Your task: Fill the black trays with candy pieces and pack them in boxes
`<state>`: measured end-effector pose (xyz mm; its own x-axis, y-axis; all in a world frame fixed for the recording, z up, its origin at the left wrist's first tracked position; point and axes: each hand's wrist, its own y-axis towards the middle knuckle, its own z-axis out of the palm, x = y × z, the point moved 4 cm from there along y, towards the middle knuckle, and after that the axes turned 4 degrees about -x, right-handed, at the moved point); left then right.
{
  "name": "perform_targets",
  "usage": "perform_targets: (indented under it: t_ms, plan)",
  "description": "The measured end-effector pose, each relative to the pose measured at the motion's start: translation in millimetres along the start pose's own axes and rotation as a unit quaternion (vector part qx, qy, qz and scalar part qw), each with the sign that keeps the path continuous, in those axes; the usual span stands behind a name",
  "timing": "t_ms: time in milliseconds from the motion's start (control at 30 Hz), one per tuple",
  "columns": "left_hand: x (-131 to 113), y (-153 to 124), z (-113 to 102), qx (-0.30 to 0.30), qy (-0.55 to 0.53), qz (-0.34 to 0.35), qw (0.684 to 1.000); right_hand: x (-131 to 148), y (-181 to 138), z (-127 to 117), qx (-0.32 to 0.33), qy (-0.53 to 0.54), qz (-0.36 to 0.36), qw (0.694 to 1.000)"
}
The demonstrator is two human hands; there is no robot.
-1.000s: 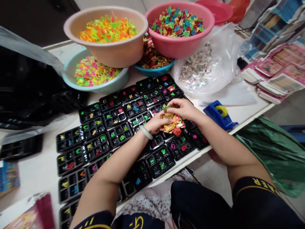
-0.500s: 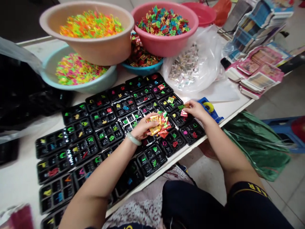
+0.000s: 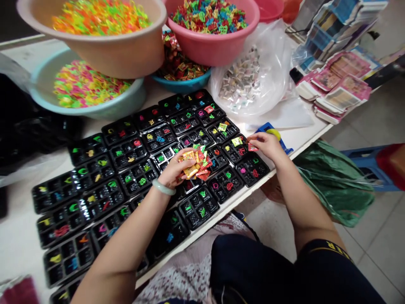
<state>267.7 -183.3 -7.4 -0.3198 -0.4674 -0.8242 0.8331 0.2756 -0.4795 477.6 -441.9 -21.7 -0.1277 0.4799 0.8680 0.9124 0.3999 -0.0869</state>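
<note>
My left hand (image 3: 177,167) is closed around a bunch of small shiny packets (image 3: 196,164), mostly yellow, orange and red, above the middle of the trays. Between the fingertips of my right hand (image 3: 265,145) is a small red packet (image 3: 252,147), at the right edge of the tray group. Just left of it, a yellow-green packet (image 3: 237,141) lies in a black compartment tray (image 3: 232,154). Rows of such black trays hold small coloured plastic figures in some compartments. Further back, another tray has a yellow-green packet (image 3: 222,127), and a red packet (image 3: 209,109) lies in one behind that.
Behind the trays stand a peach basin (image 3: 104,50), a light-blue basin (image 3: 126,101), a pink basin (image 3: 215,48) and a blue basin (image 3: 183,86), all filled. A clear bag (image 3: 268,84) of small pieces, a blue tape dispenser (image 3: 286,147) and stacked cards (image 3: 344,93) are at the right.
The yellow-green packet from my right fingers now lies in a tray. My right hand has drawn slightly right with the red packet. The whole view has shifted.
</note>
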Motion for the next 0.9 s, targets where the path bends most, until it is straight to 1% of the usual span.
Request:
perform_targets:
  t_ms: [67,133,200,267,333,433,500,567,667,733,800,833,867,900]
  plan:
    - [-0.1,-1.9,-0.9,-0.004,0.001,0.008,1.0,-2.5,-17.5,-4.8,0.038,-0.009,0.023,0.999]
    - [1.9,-3.4,-1.2,-0.008,0.004,0.012,1.0,-6.6,-33.8,-4.1,0.088,-0.033,0.046,0.995]
    - [5.2,-5.0,-1.3,-0.007,0.005,0.011,1.0,-9.1,-45.1,-2.9,0.112,-0.084,0.042,0.989]
    - [8.3,-7.5,-2.1,-0.005,0.004,0.008,1.0,-8.5,-50.9,-4.6,0.104,-0.141,0.02,0.984]
    - [10.1,-11.5,-4.4,-0.01,-0.001,0.011,1.0,-4.3,-54.0,-9.0,0.078,-0.183,-0.003,0.98]
    - [11.4,-19.6,-9.0,-0.025,-0.008,0.024,0.999,9.6,-60.1,-8.5,0.046,-0.185,-0.035,0.981]
    - [13.7,-24.7,-11.2,-0.031,-0.012,0.028,0.999,24.2,-67.2,6.0,0.053,-0.143,-0.085,0.985]
    - [17.5,-28.7,-12.5,-0.037,-0.013,0.029,0.999,39.9,-76.7,32.0,0.092,-0.101,-0.157,0.978]
    - [23.8,-33.8,-13.0,-0.051,-0.005,0.027,0.998,55.1,-91.1,74.1,0.169,-0.092,-0.244,0.95]
    - [25.8,-37.7,-12.8,-0.064,0.0,0.031,0.997,58.4,-97.8,92.1,0.205,-0.107,-0.272,0.934]
    - [25.8,-41.5,-12.1,-0.075,0.004,0.039,0.996,60.2,-101.4,99.4,0.207,-0.102,-0.273,0.934]
    - [25.4,-43.2,-11.5,-0.079,0.005,0.044,0.996,61.3,-102.3,100.3,0.194,-0.083,-0.258,0.943]
    - [25.2,-44.5,-10.7,-0.082,0.006,0.049,0.995,62.3,-103.0,101.1,0.177,-0.051,-0.227,0.956]
    - [25.1,-45.4,-9.8,-0.085,0.007,0.055,0.995,62.9,-104.1,103.3,0.166,-0.008,-0.18,0.97]
